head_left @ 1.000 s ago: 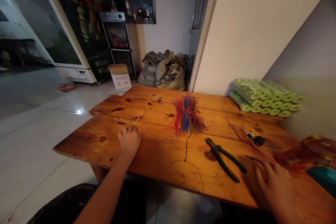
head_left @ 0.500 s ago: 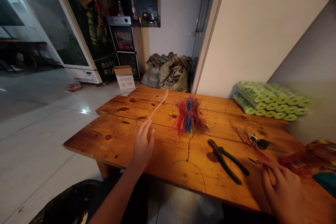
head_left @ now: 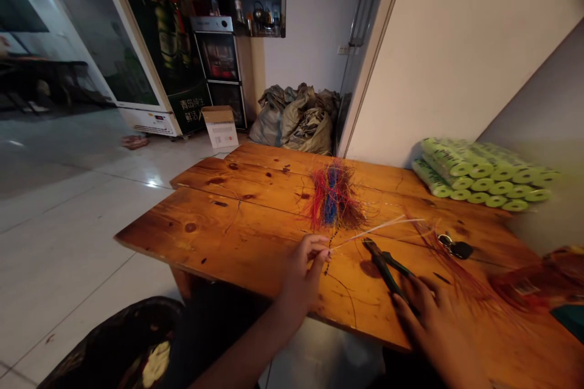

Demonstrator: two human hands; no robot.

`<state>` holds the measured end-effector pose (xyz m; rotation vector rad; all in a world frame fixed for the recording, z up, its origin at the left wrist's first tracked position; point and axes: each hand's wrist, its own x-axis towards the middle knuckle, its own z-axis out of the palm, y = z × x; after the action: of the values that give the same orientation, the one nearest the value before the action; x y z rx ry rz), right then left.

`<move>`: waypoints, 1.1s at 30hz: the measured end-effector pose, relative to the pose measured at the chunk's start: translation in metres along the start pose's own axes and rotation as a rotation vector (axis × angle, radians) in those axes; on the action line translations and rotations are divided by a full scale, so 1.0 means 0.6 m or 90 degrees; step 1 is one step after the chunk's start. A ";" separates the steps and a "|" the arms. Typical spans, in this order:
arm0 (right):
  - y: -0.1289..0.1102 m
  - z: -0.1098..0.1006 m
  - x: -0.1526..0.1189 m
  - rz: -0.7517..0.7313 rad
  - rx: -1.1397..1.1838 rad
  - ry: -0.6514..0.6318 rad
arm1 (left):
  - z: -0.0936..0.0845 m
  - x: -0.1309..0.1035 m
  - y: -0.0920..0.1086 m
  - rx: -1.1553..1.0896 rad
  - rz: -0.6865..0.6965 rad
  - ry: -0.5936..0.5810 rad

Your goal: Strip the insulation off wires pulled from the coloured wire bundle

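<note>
My left hand [head_left: 306, 270] pinches a thin pale strand [head_left: 381, 225] near the table's middle, its loose ends pointing right. My right hand [head_left: 431, 316] closes on the dark green handles of the pliers [head_left: 385, 264], whose jaws point up and left. Behind my left hand lies a tangled bundle of red, blue and brown threads [head_left: 332, 194]. A black-and-light twisted cord [head_left: 326, 266] runs from the bundle toward the front edge, partly behind my left fingers. Loose reddish strands [head_left: 460, 273] lie to the right, next to a key ring [head_left: 444, 242] with a black fob.
Stacked green rolls [head_left: 483, 176] stand at the back right of the wooden table [head_left: 159, 225]. A red plastic package [head_left: 524, 285] lies at the right edge. A lined bin [head_left: 114, 346] is at lower left. Sacks [head_left: 301, 121] and a cardboard box [head_left: 220, 127] are on the floor behind.
My left hand has moved right with the pale strand, which now points right. My right hand has moved left from the reddish strands onto the pliers' handles. The view has shifted slightly.
</note>
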<state>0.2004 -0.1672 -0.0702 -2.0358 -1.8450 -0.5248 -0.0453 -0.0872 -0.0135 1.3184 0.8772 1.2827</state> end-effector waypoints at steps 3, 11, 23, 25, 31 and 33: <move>-0.007 0.000 0.010 0.016 -0.070 -0.015 | 0.009 -0.001 -0.003 -0.072 -0.099 -0.003; -0.016 0.008 0.054 -0.090 -0.139 -0.140 | 0.001 0.010 -0.028 -0.271 -0.314 -0.011; 0.009 -0.012 0.080 0.306 0.134 -0.140 | -0.015 0.026 -0.066 -0.063 -0.223 0.044; 0.014 -0.012 0.076 0.387 0.219 -0.102 | -0.014 0.026 -0.065 -0.109 -0.206 0.051; -0.044 -0.026 0.034 0.441 0.583 -0.047 | -0.013 0.028 -0.064 -0.150 -0.216 0.075; -0.083 -0.038 0.020 0.409 0.639 -0.107 | -0.013 0.028 -0.063 -0.126 -0.198 0.064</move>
<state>0.1508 -0.1631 -0.0439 -1.7552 -1.0226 0.6399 -0.0444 -0.0625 -0.0478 0.9281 0.9571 1.1636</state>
